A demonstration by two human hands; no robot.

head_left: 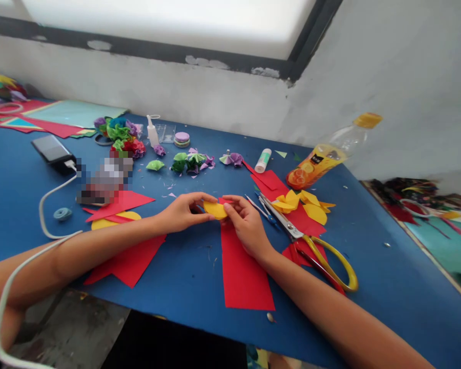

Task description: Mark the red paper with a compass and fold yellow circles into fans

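Note:
My left hand (pixel 184 211) and my right hand (pixel 246 223) meet over the blue table (pixel 369 287), both pinching a small folded yellow paper piece (pixel 215 209). Under my right hand lies a long red paper strip (pixel 243 269). Scissors with yellow handles (pixel 311 245) lie just right of my right hand, on red paper scraps. A pile of yellow paper cut-outs (pixel 303 204) sits beyond the scissors.
Folded paper flowers (pixel 192 161) in green, purple and red lie further back, with a glue bottle (pixel 152 132) and a glue stick (pixel 263 160). An orange drink bottle (pixel 330 154) lies at right. A phone (pixel 50 148) with a white cable (pixel 46 205) sits at left, near red paper triangles (pixel 119 205).

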